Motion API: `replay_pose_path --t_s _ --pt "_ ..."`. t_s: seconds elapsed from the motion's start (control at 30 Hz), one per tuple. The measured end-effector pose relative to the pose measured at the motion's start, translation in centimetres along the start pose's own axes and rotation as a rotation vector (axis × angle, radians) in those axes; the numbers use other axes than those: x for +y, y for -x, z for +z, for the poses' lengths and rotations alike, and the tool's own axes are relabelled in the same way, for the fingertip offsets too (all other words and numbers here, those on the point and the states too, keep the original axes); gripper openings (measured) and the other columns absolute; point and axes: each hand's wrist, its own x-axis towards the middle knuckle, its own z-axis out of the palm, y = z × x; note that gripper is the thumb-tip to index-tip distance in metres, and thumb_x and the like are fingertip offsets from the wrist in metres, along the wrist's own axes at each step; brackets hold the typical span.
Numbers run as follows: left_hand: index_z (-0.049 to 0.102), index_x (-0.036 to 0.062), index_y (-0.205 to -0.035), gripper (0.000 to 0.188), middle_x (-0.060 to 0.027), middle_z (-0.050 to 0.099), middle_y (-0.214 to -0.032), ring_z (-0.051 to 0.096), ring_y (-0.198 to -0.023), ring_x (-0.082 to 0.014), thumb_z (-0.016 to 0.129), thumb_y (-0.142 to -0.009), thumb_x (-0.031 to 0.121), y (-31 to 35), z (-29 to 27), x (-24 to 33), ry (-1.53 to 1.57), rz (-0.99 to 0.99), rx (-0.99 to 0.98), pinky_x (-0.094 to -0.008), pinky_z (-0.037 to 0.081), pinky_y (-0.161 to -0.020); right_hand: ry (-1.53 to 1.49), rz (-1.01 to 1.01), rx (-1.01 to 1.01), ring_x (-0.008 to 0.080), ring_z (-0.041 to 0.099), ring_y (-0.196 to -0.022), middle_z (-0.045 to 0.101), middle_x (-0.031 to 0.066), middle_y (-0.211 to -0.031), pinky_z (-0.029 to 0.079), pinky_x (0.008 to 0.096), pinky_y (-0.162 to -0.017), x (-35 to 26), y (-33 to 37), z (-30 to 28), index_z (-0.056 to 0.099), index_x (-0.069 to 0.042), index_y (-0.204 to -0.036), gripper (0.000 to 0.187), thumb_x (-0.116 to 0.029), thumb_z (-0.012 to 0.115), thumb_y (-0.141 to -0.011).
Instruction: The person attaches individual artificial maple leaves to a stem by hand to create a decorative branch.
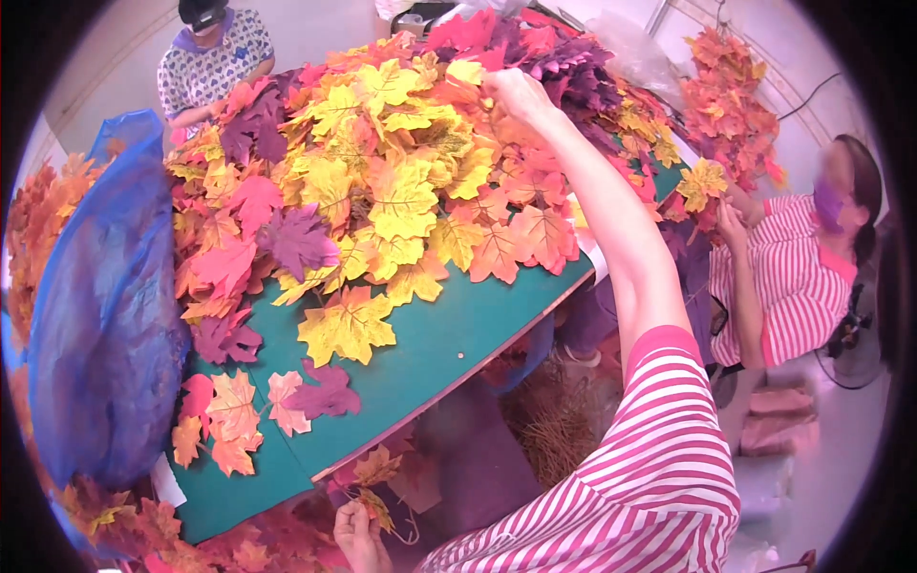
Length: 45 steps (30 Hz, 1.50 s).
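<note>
A big heap of artificial maple leaves [401,191] in yellow, orange, pink-red and purple covers much of the green table [430,334]. My right arm stretches across the table, and my right hand [521,95] is closed among the leaves at the heap's far side. A small yellow leaf [465,72] lies beside its fingertips; what the fingers grip is hidden. Low in the picture, below the table edge, my left hand [361,540] pinches an artificial leaf stem with orange-yellow leaves [377,468]. A pale curved wire [411,530] hangs close to it.
A blue plastic bag [105,315] bulges at the table's left end. One person [215,72] stands at the far left; another in stripes [793,277] works at the right with a yellow leaf [703,184]. An orange leaf bunch [731,105] hangs behind. Brown stems [554,420] lie below the table.
</note>
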Motion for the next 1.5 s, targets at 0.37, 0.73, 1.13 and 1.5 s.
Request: replay_pose_path --t_s 0.37,0.73,1.13,1.5 --pt "0.066 0.0091 -0.112 0.015 0.0027 0.066 -0.102 0.061 -0.09 -0.007 0.067 -0.1 0.017 0.3 -0.2 0.0 -0.02 0.019 -0.017 -0.0206 0.048 -0.077 -0.546 0.026 0.17 0.0155 0.07 -0.086 0.075 0.0086 -0.091 0.054 0.0313 -0.081 -1.6 1.8 -2.0 0.072 -0.005 -0.106 0.026 0.003 0.054 -0.088" --pt "0.062 0.0059 -0.11 0.009 0.0012 0.067 -0.094 0.063 -0.079 -0.0037 0.061 -0.103 0.011 -0.9 -2.1 -2.8 -0.01 0.063 0.001 -0.0162 0.05 -0.063 -0.672 -0.158 0.268 0.0225 0.072 -0.077 0.074 0.0121 -0.085 0.055 0.0356 -0.072 -1.8 2.9 -2.7 0.075 -0.007 -0.108 0.022 -0.024 0.068 -0.094" --pt "0.061 0.0034 -0.113 0.013 0.0008 0.066 -0.092 0.06 -0.073 -0.0019 0.061 -0.104 0.012 1.3 0.1 -2.3 -0.002 0.073 -0.02 -0.0144 0.05 -0.062 -0.799 -0.172 0.325 0.0084 0.061 -0.069 0.066 0.0009 -0.074 0.05 0.0273 -0.065 -0.5 6.7 -7.3 0.068 -0.001 -0.089 0.015 -0.016 0.068 -0.088" --pt "0.061 0.0026 -0.115 0.014 -0.0009 0.067 -0.098 0.06 -0.078 -0.0019 0.06 -0.104 0.011 2.3 -1.5 -3.4 0.047 0.094 -0.079 -0.0145 0.049 -0.065 -0.686 -0.058 0.772 0.0292 0.067 -0.106 0.068 0.0169 -0.115 0.053 0.0372 -0.088 -2.3 8.2 -9.9 0.069 -0.003 -0.076 0.02 -0.019 0.079 -0.076"
